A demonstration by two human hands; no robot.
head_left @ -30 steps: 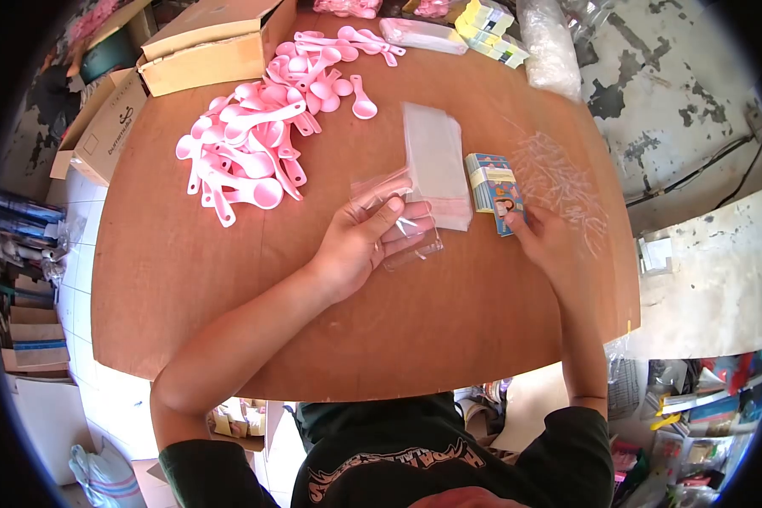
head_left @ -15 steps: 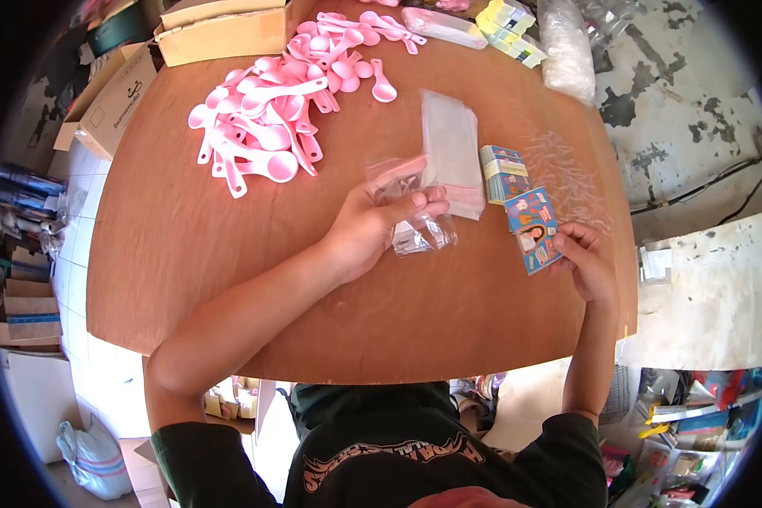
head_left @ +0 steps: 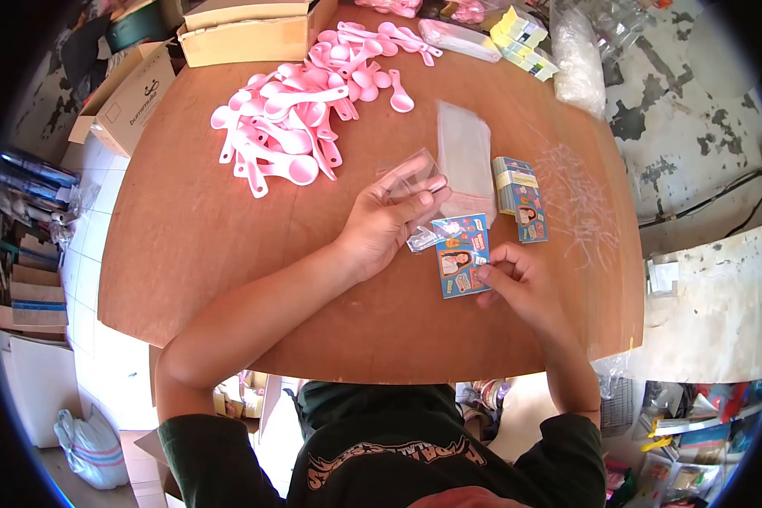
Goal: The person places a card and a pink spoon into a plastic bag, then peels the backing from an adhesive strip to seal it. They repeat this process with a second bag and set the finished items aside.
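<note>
"Card (head_left: 464, 258) first: where is it, and what can't you see?"

"Above the bench (head_left: 330, 326), its lower right side pinched in the right hand (head_left: 521, 284). The fingers behind it are mostly hidden. The left hand (head_left: 389, 220) grasps a clear bag (head_left: 416, 172) between thumb and fingers. Its outline is hard to follow, and I can't tell whether the card touches it."

"And the surface?"

"Brown wood, with pale floor tiles (head_left: 93, 254) to the left and a wall (head_left: 694, 110) of peeling paint to the right."

"What else is around?"

"Just beyond the 2 hands lie a bag stack (head_left: 466, 148) and, beside it, a banded card stack (head_left: 516, 190). Right of those are clear strips (head_left: 580, 207), too faint to count. Pink spoons (head_left: 284, 135) heap up at the left, many covered by others. Behind them is a box (head_left: 245, 42), cut off at the top."

"Anything in the way?"

"The left hand's fingers overlap the near left edge of the bag stack."
</note>
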